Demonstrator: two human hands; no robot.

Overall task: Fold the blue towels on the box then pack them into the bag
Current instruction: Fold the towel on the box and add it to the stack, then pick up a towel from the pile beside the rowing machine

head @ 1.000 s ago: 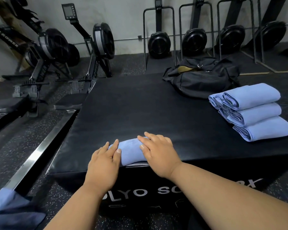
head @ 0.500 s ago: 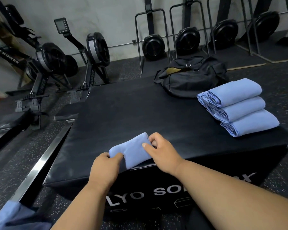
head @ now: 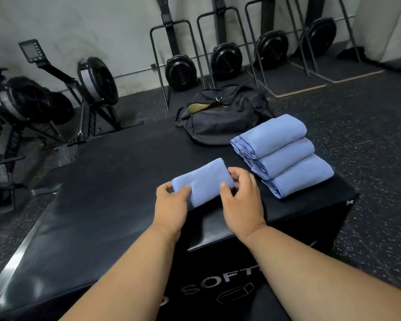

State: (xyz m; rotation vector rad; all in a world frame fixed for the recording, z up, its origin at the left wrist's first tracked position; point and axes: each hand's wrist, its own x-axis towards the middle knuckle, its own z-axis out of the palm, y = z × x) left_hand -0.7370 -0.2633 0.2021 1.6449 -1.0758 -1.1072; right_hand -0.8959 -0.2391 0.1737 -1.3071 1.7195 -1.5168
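Blue towels: four are counted — three stacked (head: 285, 156), one held (head: 204, 181)
Bag (head: 220, 119): one
Box (head: 116, 205): one
Hands: two are seen — left (head: 170, 208), right (head: 241, 202)

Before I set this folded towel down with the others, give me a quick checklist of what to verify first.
1. Both hands hold the folded towel: ok, left hand pinches one end, right hand the other.
2. Fold is holding together: ok, it looks compact.
3. Row of three folded towels sits tidy on the box: ok.
4. Free box surface beside the row: ok.
5. Bag unzipped for packing: ok, its opening gapes.
6. Room inside the bag: cannot tell.
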